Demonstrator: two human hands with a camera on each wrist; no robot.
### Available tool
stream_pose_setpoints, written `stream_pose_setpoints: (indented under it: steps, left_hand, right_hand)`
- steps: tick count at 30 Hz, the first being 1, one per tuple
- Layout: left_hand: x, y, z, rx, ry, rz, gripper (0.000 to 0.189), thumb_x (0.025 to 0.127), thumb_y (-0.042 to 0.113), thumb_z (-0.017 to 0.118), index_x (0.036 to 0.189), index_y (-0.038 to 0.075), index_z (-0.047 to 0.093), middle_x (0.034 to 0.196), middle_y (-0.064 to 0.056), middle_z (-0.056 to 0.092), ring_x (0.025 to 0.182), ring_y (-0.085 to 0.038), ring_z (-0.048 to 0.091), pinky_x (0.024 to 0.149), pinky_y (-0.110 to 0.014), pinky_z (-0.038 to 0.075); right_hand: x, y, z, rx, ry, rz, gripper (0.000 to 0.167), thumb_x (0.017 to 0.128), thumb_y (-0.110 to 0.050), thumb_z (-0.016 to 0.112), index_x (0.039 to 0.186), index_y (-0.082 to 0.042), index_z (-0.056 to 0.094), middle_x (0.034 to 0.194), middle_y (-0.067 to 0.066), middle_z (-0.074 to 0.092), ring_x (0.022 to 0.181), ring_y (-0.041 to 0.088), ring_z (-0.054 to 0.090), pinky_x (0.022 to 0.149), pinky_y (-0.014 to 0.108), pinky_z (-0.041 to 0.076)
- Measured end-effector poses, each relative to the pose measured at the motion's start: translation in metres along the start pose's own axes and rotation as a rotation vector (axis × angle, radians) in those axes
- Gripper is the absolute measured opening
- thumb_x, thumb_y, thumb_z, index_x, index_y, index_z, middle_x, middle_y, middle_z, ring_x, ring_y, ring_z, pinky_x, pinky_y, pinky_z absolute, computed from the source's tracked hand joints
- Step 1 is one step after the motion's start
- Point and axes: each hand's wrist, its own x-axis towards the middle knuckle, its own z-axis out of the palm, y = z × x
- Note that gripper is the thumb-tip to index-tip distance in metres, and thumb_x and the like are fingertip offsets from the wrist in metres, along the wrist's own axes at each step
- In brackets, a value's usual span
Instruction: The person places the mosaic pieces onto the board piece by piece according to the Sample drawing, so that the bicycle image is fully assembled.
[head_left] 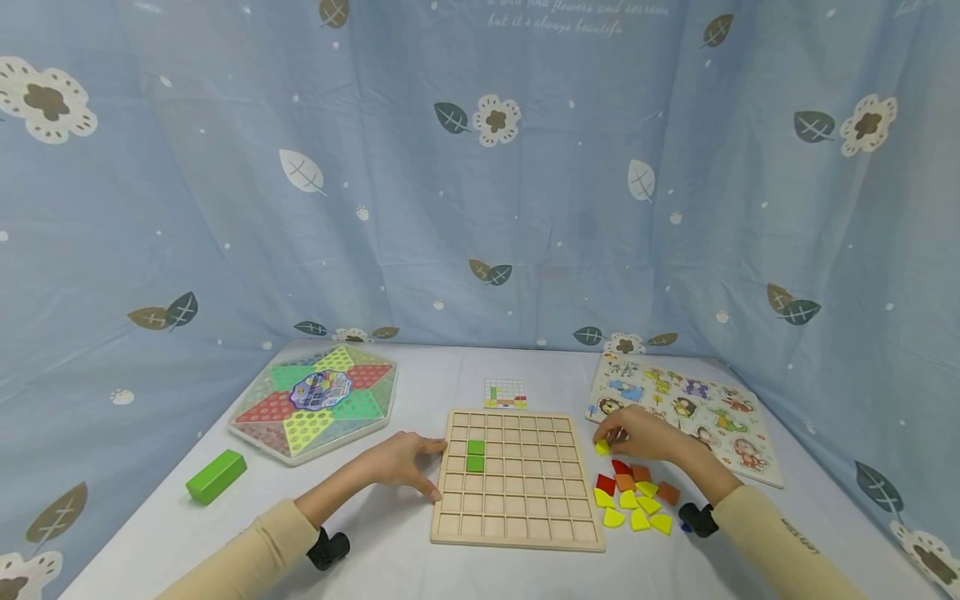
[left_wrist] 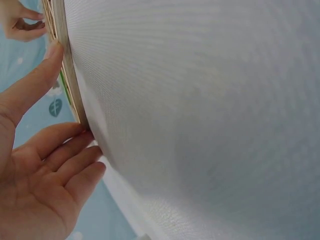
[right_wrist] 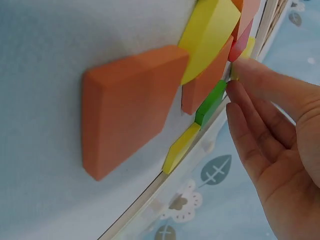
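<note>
A wooden grid board (head_left: 517,540) lies flat in the middle of the table, with two green squares (head_left: 476,457) in its left part. My left hand (head_left: 405,460) rests at the board's left edge, thumb and fingertips touching the rim, as the left wrist view also shows. Just past the board's right side, my right hand (head_left: 645,433) pinches a yellow quarter-circle piece (head_left: 602,447) between thumb and fingers. Below that hand lies a loose pile of yellow quarter-circles (head_left: 640,520), red pieces (head_left: 605,484) and orange-brown squares (head_left: 668,493). A green piece (right_wrist: 210,105) shows in the right wrist view.
Behind the board lies a small pattern card (head_left: 506,393). A Chinese checkers board (head_left: 318,404) and a green block (head_left: 216,477) are on the left. An animal puzzle board (head_left: 682,408) lies at the back right, partly behind my right arm. A blue curtain (head_left: 480,183) hangs behind.
</note>
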Motion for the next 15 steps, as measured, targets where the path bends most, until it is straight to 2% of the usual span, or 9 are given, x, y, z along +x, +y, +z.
stream_pose_setpoints:
  steps: [6,15]
  left_hand:
    - [0.0002,-0.0004,0.0001,0.006,-0.002,0.002,0.081,0.066,0.026,0.089,0.132,-0.005,0.055,0.138,-0.020,0.051,0.131,-0.041,0.040,0.104,-0.052,0.035]
    - [0.0000,-0.0006,0.0001,0.008,0.002,0.002,0.081,0.066,0.027,0.089,0.131,-0.005,0.055,0.138,-0.019,0.051,0.132,-0.041,0.040,0.104,-0.052,0.035]
  right_hand:
    - [-0.0007,0.0021,0.0005,0.007,0.003,0.033,0.022,0.081,-0.010,0.078,0.102,-0.006,0.073,0.083,-0.004,0.067,0.069,0.006,0.056,0.064,0.021,0.052]
    - [-0.0004,-0.0004,0.0015,0.022,-0.013,-0.015,0.024,0.083,0.001,0.072,0.104,-0.009,0.074,0.099,0.001,0.068,0.084,0.014,0.062,0.071,0.027,0.055]
